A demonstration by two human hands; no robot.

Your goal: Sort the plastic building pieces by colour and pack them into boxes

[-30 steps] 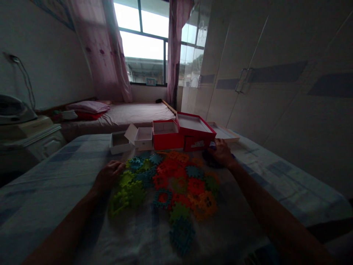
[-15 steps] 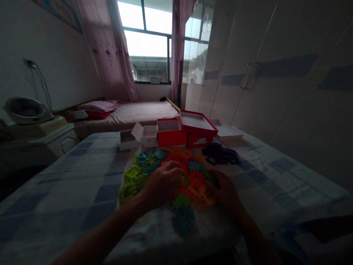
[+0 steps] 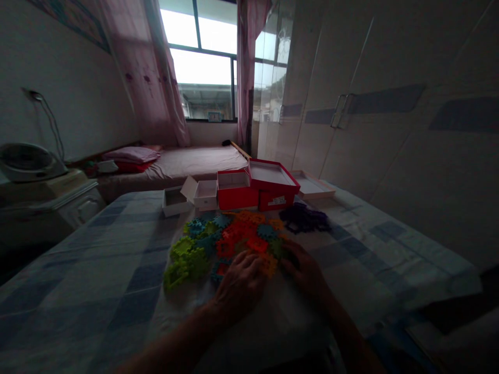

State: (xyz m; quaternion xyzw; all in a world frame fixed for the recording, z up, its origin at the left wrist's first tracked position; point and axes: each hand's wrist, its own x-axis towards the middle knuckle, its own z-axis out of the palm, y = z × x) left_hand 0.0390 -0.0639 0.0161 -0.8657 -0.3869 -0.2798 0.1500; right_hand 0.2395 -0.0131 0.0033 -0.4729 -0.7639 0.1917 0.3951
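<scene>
A pile of toothed plastic building pieces (image 3: 237,234) in red, orange, green and blue lies on a cloth-covered surface. My left hand (image 3: 241,280) rests over the near edge of the pile, its fingers bent down onto orange pieces (image 3: 268,264). What lies under that palm is hidden. Just left of its fingers is a blue piece with a red middle (image 3: 219,270). At the pile's right edge, my right hand (image 3: 306,270) has thumb and fingers apart around a dark green piece (image 3: 277,248), without a visible grip. Yellow-green pieces (image 3: 186,262) lie to the left.
Behind the pile stand a red box (image 3: 237,198), a tilted red lid (image 3: 273,175), small white boxes (image 3: 175,205) and a pale tray (image 3: 317,189). Dark purple pieces (image 3: 304,218) form a heap at the right. A bed (image 3: 195,158) and wardrobe (image 3: 351,145) are beyond.
My left hand has come nearer to me. Green and blue pieces at the near edge no longer show there; a blue piece with a red middle now shows beside it. The view has shifted slightly.
</scene>
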